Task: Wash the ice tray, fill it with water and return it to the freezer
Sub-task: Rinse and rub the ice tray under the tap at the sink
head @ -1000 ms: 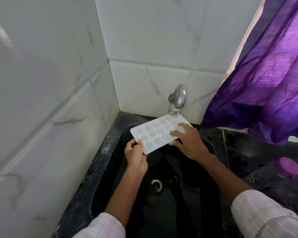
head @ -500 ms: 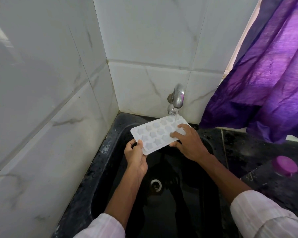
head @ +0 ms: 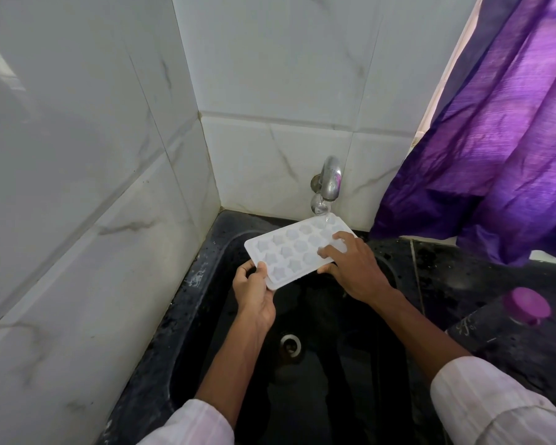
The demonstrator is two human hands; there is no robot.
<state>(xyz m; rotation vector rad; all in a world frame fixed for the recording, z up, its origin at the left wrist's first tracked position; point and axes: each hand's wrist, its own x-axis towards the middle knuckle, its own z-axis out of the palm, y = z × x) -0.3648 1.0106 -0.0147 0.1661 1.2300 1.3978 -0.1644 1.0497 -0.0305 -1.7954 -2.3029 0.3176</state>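
Ice tray [head: 289, 248] sits tilted above the black sink [head: 190, 293]. The left hand [head: 254, 293] pinches 1 near corner, the tap [head: 329, 178] runs onto the far end, and the right hand [head: 353, 268] grasps the right edge. Wet plastic could slip from that corner pinch, and the slope may throw spray.

White star-patterned ice tray [head: 294, 248], black sink [head: 225, 239], purple curtain [head: 495, 139], grey-veined white tiles [head: 286, 75].
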